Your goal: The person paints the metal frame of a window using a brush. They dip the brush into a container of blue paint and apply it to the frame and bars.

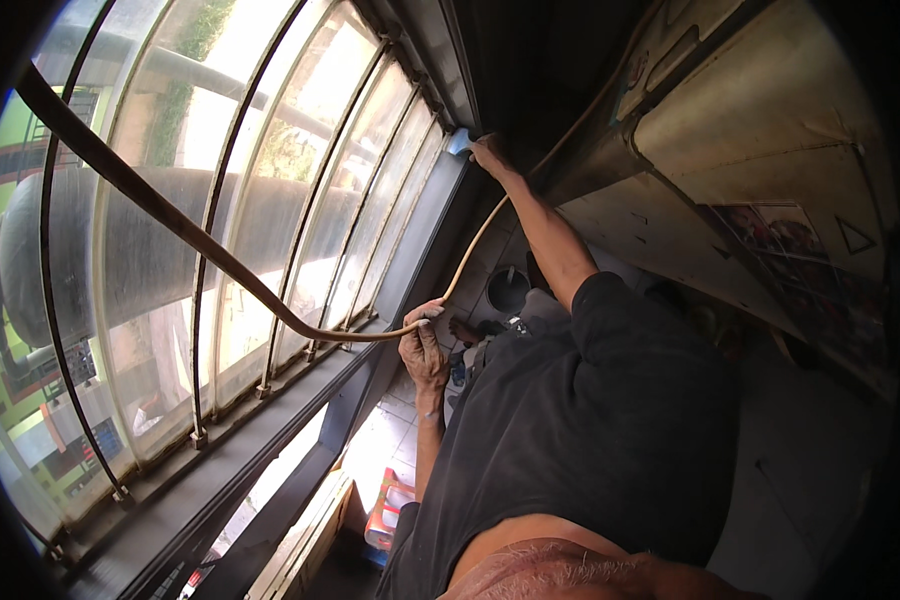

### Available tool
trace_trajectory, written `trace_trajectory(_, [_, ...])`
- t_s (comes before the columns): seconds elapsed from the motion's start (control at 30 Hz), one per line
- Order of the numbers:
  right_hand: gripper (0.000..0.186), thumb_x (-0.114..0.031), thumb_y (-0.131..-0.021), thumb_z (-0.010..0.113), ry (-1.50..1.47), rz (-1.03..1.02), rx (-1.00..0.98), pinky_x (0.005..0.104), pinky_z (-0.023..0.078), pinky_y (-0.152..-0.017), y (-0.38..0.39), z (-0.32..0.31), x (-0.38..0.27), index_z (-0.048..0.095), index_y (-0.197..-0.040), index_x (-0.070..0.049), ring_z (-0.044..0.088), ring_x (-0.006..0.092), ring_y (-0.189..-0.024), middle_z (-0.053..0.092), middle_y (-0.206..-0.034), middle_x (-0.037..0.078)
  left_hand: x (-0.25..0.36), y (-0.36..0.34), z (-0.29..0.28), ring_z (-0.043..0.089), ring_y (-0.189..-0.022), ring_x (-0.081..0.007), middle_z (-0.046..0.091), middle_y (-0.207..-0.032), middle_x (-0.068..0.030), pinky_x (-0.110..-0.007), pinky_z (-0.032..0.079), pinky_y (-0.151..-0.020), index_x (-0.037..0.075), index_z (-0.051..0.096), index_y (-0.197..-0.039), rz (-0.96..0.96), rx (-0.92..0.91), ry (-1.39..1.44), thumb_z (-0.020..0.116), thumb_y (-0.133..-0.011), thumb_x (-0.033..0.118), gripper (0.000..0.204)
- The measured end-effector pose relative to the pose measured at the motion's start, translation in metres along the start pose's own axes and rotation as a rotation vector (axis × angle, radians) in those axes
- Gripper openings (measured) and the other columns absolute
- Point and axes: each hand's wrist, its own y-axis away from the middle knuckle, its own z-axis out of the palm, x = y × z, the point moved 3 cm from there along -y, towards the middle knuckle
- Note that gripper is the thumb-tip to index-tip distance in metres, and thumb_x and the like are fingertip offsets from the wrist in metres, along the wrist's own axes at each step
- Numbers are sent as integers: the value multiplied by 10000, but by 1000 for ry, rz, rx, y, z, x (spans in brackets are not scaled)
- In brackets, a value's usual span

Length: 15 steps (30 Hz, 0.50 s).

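My left hand is closed around a long brown hose or cord, beside the lower window frame. From that hand the cord runs up and left across the window, and its other length rises toward the dark upper right. My right arm reaches far forward, and my right hand grips a small pale blue piece, cloth-like, against the far corner of the dark window frame. Its exact kind is too small to make out. Narrow upright glass panes with thin dark bars fill the window on my left.
A large worn tan panel with printed pictures stands close on my right. Below me on the tiled floor sits a dark round bucket. A red-orange item and a wooden edge lie lower left. Large grey pipes show outside the glass.
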Motion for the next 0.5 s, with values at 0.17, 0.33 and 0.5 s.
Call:
trace_trajectory(0.17, [203,-169,-786,638,-49,-57,1,543,513,-762,33,-30,-5,698,-716,13,648,485,-770,706,-822,234,-1,1,2,648,-1043,-251,658,-1016,-144,-363,478,-955,-2,581,-1007,-16,29,5,381,-1078,241,323])
trace_trajectory(0.33, [242,-183,-808,609,289,-61,-15,492,509,-746,11,13,22,685,-681,8,670,395,-762,691,-781,226,0,5,4,645,-1019,-236,671,-1064,-146,-353,496,-921,3,608,-1015,-27,56,12,426,-1065,238,301])
trace_trajectory(0.5, [248,-191,-812,592,110,143,-74,459,514,-775,-18,28,35,679,-722,23,679,365,-805,695,-788,216,0,-2,5,645,-1017,-234,670,-1069,-147,-352,496,-924,1,606,-1010,2,29,33,426,-1065,240,305])
